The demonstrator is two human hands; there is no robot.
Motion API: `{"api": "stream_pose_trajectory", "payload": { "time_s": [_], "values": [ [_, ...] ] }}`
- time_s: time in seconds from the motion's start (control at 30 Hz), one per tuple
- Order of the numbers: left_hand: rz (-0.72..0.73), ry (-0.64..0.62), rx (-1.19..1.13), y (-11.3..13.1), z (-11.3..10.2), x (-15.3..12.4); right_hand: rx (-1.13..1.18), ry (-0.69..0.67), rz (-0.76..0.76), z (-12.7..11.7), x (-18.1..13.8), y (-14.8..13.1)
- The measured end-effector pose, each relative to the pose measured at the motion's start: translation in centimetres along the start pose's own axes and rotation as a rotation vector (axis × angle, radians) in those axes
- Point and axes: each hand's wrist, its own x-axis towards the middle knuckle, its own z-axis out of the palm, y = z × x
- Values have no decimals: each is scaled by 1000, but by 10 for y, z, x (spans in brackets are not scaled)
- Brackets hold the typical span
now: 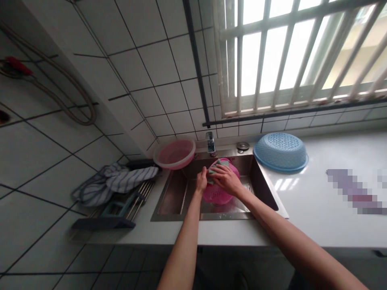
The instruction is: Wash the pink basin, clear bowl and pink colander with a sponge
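Both my hands are in the steel sink (pixel 175 193). My left hand (pixel 201 180) is closed on the rim of a bright pink perforated colander (pixel 218 194), holding it tilted over the basin. My right hand (pixel 226 178) presses a greenish cloth (pixel 213 166) against the colander's upper side, fingers curled over it. The faucet (pixel 210 141) stands just behind them at the sink's back edge.
A pale pink basin (pixel 175 153) sits at the sink's back left corner. A blue colander (pixel 280 151) lies upside down on the white counter (pixel 317 209) to the right. A striped cloth (pixel 117 181) lies on a dish rack (pixel 121 207) to the left. Tiled walls and a barred window stand behind.
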Motion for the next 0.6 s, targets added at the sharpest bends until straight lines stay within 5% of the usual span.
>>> {"api": "stream_pose_trajectory", "payload": {
  "time_s": [0.1, 0.17, 0.33, 0.4, 0.6],
  "values": [
    [11, -71, -9, -1, 6, -3, 32, 113, 231, -3, -1, 24],
    [8, -64, -22, -2, 8, -3, 11, 112, 232, -1, -3, 23],
    [-22, 43, -99, -5, 4, 2, -42, -110, -191, 7, -5, -20],
    [-22, 57, -121, -5, 1, 2, -33, -152, -248, 6, -4, -26],
    [-25, -51, -82, -5, 2, -5, 57, 116, 176, -5, -6, 21]
  ]
}}
